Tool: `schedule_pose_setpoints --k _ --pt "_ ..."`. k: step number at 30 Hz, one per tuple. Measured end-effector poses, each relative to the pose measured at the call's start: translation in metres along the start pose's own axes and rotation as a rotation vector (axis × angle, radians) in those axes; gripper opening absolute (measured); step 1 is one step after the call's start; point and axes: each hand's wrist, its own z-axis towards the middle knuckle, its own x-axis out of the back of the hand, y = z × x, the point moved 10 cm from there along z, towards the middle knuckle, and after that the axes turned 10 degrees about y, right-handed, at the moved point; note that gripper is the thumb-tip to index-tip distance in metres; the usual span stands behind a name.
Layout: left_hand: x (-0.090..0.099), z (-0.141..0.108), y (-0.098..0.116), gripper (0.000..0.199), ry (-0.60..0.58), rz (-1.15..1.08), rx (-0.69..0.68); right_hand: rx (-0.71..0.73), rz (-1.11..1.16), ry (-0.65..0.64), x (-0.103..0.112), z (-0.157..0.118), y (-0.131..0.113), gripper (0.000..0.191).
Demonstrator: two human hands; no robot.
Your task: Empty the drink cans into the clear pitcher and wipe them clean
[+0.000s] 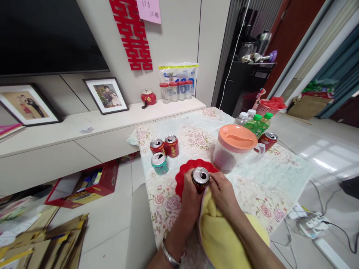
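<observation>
An opened dark can (201,175) with a silver top stands upright in my left hand (191,196), over the red scalloped plate (182,173). The fingers of my left hand wrap round the can's left side. My right hand (223,188) is closed at the can's right side, gripping the top edge of a yellow cloth (221,239) that hangs down over the near table edge. To the left stand a teal can (160,164) and two red cans (172,146), all opened.
A clear pitcher (224,158) with an orange lid stands right behind the plate. Green-capped bottles (256,125) and another red can (268,141) are beyond it. Jars (174,92) and picture frames (107,96) line the white cabinet. Flattened cardboard (53,239) lies at left.
</observation>
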Motion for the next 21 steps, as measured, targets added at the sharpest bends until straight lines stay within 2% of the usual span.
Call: schedule_pose_setpoints --k 4,10,15,19,21 --pt "0.001 0.0 -0.002 0.065 0.018 0.016 -0.011 0.011 0.013 0.021 0.007 -0.017 -0.008 0.024" --pt "0.003 -0.002 -0.003 0.062 -0.003 -0.01 0.022 0.043 0.089 0.134 0.023 -0.031 -0.03 0.03" --pt "0.008 -0.005 0.02 0.065 -0.026 -0.06 -0.02 0.053 0.142 0.185 0.028 -0.023 -0.035 0.031" --pt "0.014 -0.005 0.042 0.062 -0.016 -0.092 -0.075 0.03 0.187 0.136 0.023 -0.016 -0.026 0.026" --pt "0.015 -0.004 0.049 0.064 -0.037 -0.151 -0.06 0.023 0.209 0.109 0.02 -0.017 -0.023 0.026"
